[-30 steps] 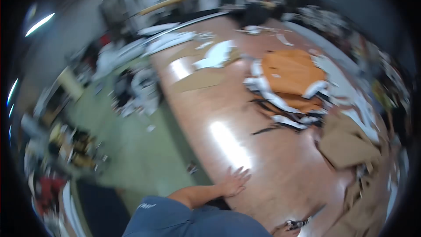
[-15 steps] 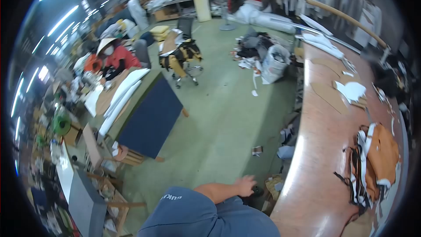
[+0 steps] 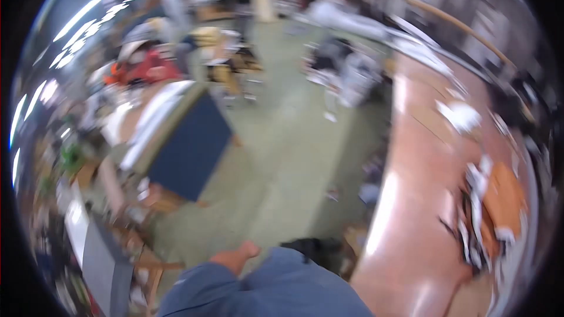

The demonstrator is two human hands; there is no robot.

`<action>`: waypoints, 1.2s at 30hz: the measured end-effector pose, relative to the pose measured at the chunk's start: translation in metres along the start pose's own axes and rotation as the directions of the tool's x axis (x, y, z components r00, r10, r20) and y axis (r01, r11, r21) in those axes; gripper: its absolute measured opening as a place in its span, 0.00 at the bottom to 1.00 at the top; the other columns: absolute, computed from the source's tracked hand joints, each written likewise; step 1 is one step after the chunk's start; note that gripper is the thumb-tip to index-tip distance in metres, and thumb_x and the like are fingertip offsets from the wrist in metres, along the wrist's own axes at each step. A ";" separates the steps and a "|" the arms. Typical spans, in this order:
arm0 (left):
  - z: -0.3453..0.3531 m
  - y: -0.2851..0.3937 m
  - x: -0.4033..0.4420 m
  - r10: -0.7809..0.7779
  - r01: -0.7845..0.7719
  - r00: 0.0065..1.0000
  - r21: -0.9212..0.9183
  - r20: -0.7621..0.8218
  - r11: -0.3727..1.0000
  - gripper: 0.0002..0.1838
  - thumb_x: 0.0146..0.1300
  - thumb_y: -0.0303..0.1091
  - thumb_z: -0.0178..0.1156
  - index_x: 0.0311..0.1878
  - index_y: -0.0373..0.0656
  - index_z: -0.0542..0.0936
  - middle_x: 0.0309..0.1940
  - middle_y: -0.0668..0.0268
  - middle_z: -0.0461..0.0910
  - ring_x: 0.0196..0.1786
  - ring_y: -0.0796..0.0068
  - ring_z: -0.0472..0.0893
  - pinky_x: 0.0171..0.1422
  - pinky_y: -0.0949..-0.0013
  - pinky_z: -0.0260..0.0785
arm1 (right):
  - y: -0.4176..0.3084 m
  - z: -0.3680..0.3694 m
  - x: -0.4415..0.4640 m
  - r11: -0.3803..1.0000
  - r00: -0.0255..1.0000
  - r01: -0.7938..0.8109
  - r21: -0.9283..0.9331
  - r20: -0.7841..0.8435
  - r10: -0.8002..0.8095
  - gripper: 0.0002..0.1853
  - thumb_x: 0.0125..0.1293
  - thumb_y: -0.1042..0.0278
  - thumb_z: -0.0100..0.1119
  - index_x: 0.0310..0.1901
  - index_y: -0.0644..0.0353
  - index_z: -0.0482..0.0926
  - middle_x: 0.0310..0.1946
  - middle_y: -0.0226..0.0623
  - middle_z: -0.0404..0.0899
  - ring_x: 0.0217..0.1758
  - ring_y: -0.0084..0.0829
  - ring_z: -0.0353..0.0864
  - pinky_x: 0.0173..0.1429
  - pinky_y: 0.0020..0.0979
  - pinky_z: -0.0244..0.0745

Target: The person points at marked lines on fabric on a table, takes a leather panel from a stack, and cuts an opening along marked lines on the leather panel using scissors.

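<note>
My left hand [image 3: 249, 249] is low in the middle, in front of my blue shirt [image 3: 282, 285], over the green floor. It is smeared by motion and touches nothing that I can make out; its fingers do not show clearly. My right hand is out of sight. A dark shape [image 3: 314, 248], too blurred to name, shows beyond my shirt beside the long table. On that table [image 3: 382, 223] at my right lies a pile of orange, white and black pieces [image 3: 502, 205]. Farther along is a white piece [image 3: 460, 116].
To the left stands a table with a dark blue side panel [image 3: 191, 147], and a person in red [image 3: 155, 67] sits behind it. A grey panel [image 3: 106, 267] stands near me at left. Ahead are a chair with yellow pieces [image 3: 232, 70] and a white sack [image 3: 358, 79] beside scraps.
My left hand has swung left and back toward my body; its spread fingers no longer show. The view has shifted and blurred, and the tables appear slightly farther left.
</note>
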State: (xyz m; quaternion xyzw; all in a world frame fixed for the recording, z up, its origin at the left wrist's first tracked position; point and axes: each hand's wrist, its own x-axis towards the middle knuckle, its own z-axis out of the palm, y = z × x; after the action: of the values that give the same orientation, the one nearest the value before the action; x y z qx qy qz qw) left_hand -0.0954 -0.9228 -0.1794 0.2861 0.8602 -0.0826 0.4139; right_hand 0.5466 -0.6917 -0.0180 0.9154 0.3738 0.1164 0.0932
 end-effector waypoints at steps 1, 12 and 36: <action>-0.022 0.029 -0.045 0.018 -0.016 1.000 -0.158 0.009 0.987 0.23 0.69 0.46 0.58 0.46 0.33 0.89 0.47 0.46 0.89 0.50 0.47 0.87 0.55 0.45 0.77 | 0.015 0.018 0.010 0.997 0.992 -0.032 -0.069 0.117 0.040 0.29 0.83 0.50 0.45 0.77 0.57 0.64 0.74 0.53 0.70 0.74 0.53 0.72 0.74 0.57 0.70; -0.048 0.065 0.055 0.212 -0.255 0.963 -0.304 -0.168 0.918 0.25 0.62 0.43 0.69 0.55 0.31 0.88 0.46 0.43 0.91 0.51 0.48 0.90 0.58 0.53 0.80 | 0.041 0.118 0.030 0.724 0.724 -0.689 0.003 0.010 0.689 0.31 0.79 0.43 0.47 0.75 0.53 0.69 0.72 0.53 0.72 0.72 0.54 0.73 0.73 0.60 0.69; -0.175 0.293 0.138 0.342 -0.286 0.935 -0.380 0.088 0.880 0.21 0.65 0.38 0.73 0.52 0.28 0.87 0.32 0.55 0.89 0.36 0.63 0.87 0.46 0.59 0.80 | -0.003 -0.032 0.029 0.637 0.676 -0.736 0.228 0.200 0.709 0.37 0.81 0.45 0.48 0.83 0.57 0.61 0.82 0.54 0.61 0.87 0.56 0.54 0.85 0.59 0.53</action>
State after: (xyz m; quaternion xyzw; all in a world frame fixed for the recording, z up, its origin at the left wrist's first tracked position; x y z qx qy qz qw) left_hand -0.1159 -0.5564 -0.1438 0.3339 0.7684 0.1236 0.5318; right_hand 0.5557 -0.6661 0.0164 0.9957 -0.0155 0.0458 -0.0791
